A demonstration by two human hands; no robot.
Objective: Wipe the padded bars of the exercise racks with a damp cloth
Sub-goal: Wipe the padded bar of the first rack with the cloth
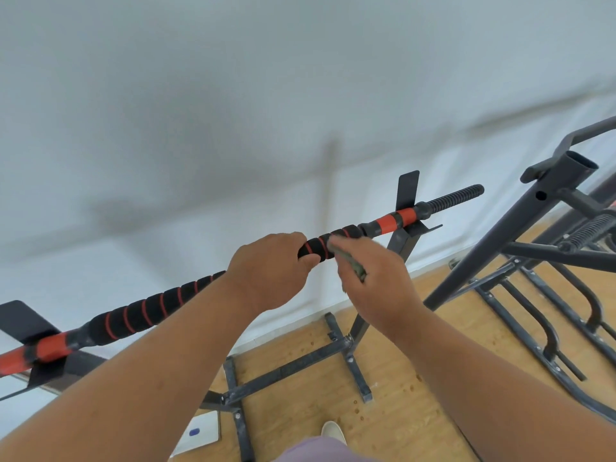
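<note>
Bright, even daylight; motion blur, wide-angle edge warp.

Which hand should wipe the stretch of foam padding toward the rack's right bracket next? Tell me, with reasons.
Right. The right hand already holds the cloth against the padded bar, on the side nearer the right bracket. The left hand grips the bar, apparently steadying it, with no cloth visible.

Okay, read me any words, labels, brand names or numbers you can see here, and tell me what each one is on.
No readable text anywhere in this view.
White card on the floor: it carries a blue mark, too small and blurred to read.
Padded bar, its rack and the second rack: no label or number shows.
Cloth in the right hand: none shows.
</note>
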